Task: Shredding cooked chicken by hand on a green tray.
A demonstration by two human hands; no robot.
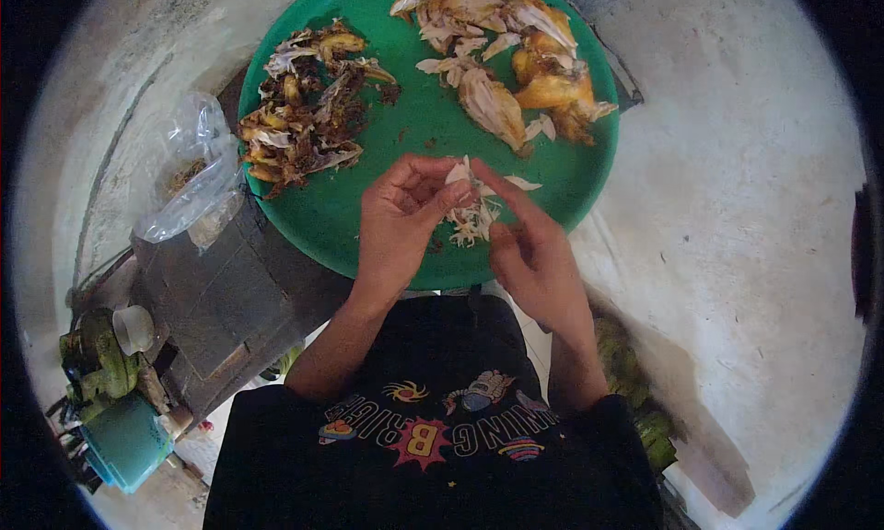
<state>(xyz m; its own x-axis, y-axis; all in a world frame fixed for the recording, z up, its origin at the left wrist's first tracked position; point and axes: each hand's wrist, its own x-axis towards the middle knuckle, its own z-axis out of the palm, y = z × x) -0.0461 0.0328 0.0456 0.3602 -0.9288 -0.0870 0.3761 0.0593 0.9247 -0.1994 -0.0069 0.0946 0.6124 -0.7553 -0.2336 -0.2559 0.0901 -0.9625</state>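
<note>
My left hand (407, 212) grips a piece of pale cooked chicken meat (457, 173) between thumb and fingers, above the near part of a round green tray (414, 274). My right hand (528, 236) is close beside it, its index finger extended to the meat; whether it pinches any shred is unclear. Under both hands lies a small heap of shredded chicken (471, 225), with a pale strip (523, 182) beside it. Larger chicken pieces (490, 105) are spread at the tray's far right. Bones and dark scraps (304, 115) are piled at its left.
A clear plastic bag (200, 178) with contents rests left of the tray, by a dark flat surface (207, 295). Further down left are green bananas (103, 357), a whitish cup (133, 328) and a teal container (128, 440). More green fruit (625, 364) shows below my right forearm.
</note>
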